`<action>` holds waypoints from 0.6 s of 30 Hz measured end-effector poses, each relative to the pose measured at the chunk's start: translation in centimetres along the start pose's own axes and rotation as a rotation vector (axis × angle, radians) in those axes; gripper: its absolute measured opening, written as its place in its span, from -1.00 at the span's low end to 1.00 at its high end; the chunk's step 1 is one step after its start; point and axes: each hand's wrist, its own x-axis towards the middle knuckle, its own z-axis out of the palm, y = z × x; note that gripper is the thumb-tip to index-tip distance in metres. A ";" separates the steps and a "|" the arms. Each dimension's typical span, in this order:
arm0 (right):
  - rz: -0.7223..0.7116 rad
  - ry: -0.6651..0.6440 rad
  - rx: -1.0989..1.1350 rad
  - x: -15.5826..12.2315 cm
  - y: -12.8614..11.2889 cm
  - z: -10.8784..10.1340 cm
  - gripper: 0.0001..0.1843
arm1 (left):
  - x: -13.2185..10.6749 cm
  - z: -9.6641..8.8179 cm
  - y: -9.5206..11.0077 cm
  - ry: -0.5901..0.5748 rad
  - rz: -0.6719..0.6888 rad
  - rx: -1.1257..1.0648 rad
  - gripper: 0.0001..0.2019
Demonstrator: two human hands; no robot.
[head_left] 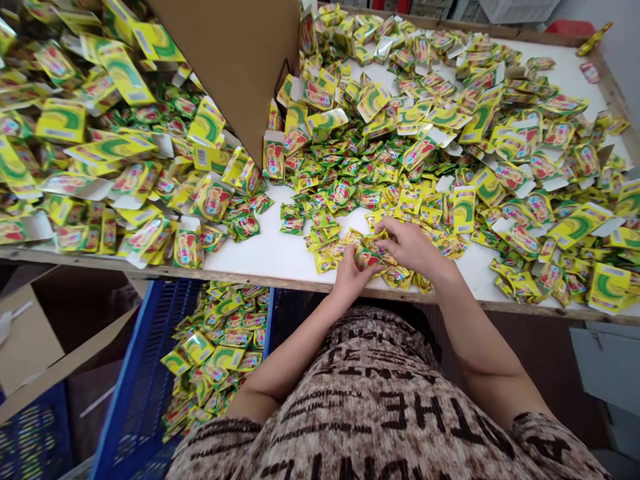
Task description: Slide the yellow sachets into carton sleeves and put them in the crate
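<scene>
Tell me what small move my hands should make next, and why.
Probably square up the sachets pinched between the left hand and right hand: they look bunched and uneven, and boxes lie close by on the table.

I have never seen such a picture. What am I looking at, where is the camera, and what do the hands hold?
There is no machine: a person works with bare hands. The camera sits on their head and looks down. The left hand and right hand together grip a bunch of sachets at the near edge of a white table. Many loose sachets and small boxes cover most of it. A cardboard sheet rises at the back left. Below, a blue crate holds more packs.
</scene>
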 end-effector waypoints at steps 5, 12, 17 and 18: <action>0.072 0.179 0.158 0.1 0.8 1.8 -0.95 | -0.2 -1.1 -0.7 -0.186 -0.122 -0.461 -0.54; 0.157 0.216 0.387 0.9 0.7 2.8 -0.86 | 0.0 -1.2 -0.3 -0.268 -0.045 -0.538 -0.55; 0.182 0.273 0.432 0.5 0.9 4.0 -0.84 | -0.2 -1.2 -0.5 -0.249 -0.052 -0.573 -0.57; 0.144 0.268 0.379 0.3 1.0 4.0 -0.86 | -0.2 -1.2 -0.5 -0.248 -0.053 -0.584 -0.57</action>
